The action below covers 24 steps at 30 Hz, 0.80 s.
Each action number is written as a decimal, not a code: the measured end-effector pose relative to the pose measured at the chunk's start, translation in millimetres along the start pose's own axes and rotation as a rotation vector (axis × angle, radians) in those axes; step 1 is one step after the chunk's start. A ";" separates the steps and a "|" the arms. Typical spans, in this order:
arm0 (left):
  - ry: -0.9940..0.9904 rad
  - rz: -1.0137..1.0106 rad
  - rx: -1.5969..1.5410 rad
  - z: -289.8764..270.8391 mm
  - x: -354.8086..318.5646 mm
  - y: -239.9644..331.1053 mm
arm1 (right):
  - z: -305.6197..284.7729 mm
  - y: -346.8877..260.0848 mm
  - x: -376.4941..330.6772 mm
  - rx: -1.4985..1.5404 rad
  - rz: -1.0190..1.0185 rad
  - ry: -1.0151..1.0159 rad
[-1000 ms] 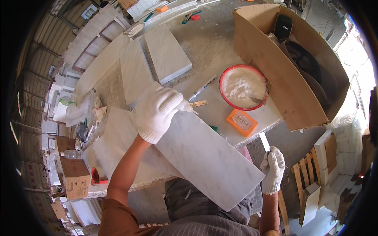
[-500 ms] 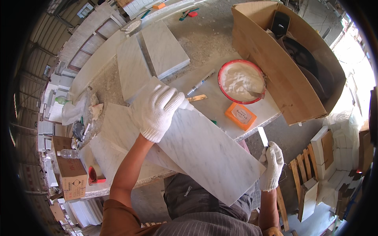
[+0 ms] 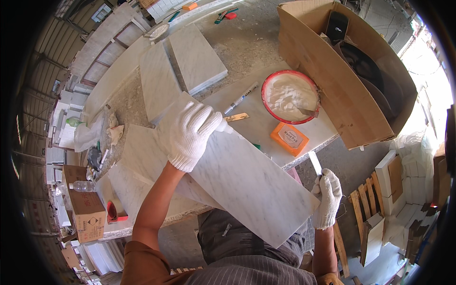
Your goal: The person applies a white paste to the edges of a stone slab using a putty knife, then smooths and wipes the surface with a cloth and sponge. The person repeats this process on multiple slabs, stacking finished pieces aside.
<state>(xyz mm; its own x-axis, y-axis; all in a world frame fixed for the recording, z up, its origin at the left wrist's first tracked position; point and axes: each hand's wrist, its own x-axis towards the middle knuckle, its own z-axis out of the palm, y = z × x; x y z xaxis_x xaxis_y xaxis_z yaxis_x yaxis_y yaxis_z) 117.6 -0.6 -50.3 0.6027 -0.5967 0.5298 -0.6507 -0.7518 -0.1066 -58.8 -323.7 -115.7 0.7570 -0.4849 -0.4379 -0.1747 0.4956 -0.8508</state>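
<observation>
A long white marble slab with grey veins (image 3: 247,175) lies aslant over the work table, its near right end sticking out past the table edge above my lap. My left hand (image 3: 190,135), in a white knit glove, grips the slab's upper left part, fingers bent over it. At the slab's right end my right hand (image 3: 327,199), gloved too, is closed round a thin white flat strip (image 3: 315,163) that points up and away. What the strip is made of, I cannot tell. The right fingertips are close to the slab's short edge.
Beyond the slab are a red-rimmed bowl of white paste (image 3: 290,97), an orange hand pad (image 3: 289,139), a paint marker (image 3: 241,98) and a wooden stick (image 3: 237,117). A large cardboard box (image 3: 342,90) stands at right. More marble slabs (image 3: 197,57) lie at the back. Wooden pallets (image 3: 368,202) are at lower right.
My right hand and the white strip have shifted very slightly toward me along the slab's end. The left hand and the slab stay in place.
</observation>
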 end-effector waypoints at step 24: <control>-0.022 -0.042 -0.005 -4.3 3.6 3.7 | -0.2 1.7 -0.3 0.031 0.002 -0.022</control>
<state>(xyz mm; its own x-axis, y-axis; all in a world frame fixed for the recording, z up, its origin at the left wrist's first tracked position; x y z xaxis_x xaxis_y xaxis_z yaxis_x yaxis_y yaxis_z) 115.4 -4.3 -45.1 0.6395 -0.5707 0.5151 -0.6269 -0.7749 -0.0802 -59.4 -322.9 -117.1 0.7702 -0.4686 -0.4326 -0.1563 0.5189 -0.8404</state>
